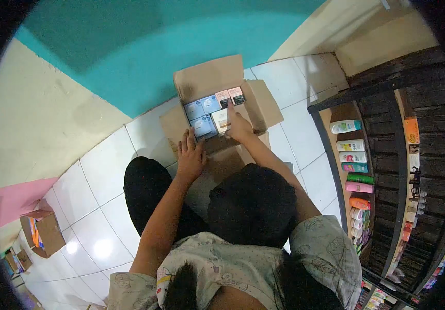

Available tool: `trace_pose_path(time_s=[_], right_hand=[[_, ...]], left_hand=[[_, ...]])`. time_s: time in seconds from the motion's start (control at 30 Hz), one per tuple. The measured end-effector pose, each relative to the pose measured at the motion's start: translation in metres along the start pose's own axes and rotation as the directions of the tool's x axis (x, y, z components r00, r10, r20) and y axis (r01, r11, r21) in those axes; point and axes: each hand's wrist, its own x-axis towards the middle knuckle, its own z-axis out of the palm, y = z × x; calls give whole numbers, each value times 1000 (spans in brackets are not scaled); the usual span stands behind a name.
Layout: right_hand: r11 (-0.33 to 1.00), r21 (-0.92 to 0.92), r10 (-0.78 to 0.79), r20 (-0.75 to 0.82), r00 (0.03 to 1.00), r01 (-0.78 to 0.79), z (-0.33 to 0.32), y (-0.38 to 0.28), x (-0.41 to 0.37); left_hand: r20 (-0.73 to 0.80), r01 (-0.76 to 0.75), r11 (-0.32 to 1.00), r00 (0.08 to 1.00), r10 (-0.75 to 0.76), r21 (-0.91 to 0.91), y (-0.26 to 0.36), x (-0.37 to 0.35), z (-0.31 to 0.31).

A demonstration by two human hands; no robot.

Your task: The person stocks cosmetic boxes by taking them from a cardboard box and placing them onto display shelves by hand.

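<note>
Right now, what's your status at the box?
Left hand open, flat on near flap of cardboard box. Right hand inside, on cream carton; grip unclear. Blue cartons packed beside it.

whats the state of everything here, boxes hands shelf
cardboard box: open, flaps spread out
small packs: packed in rows inside it
cream pack: in the box, right hand's fingers on it
left hand: open, palm down on the front flap
right hand: reaching into the box, grip unclear
shelf: stocked with tubes
second box: open, on the floor
</note>
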Motion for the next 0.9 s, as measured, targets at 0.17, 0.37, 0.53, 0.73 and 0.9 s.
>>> trace_pose_path(time_s=[0.17,0.37,0.53,0.73,0.9], right_hand=[[998,-58,12,-8,1000,-13,-9,-14,-10],[993,-121,7,-43,999,-12,-5,-16,-9],[991,-130,17,-74,997,-26,-3,-16,-10],[989,-131,58,-98,994,-70,-1,-13,-6],[979,-199,17,-109,994,-39,-17,-28,-18]], left_hand=[[39,16,1000,999,-17,13,4,1,-7],[20,1,1000,1000,-1,-7,3,-1,-6],[14,-9,1000,1000,9,-18,5,0,-8],[11,-31,1000,999,31,2,2,0,-5],[3,-10,1000,1000,9,25,1,1,-4]])
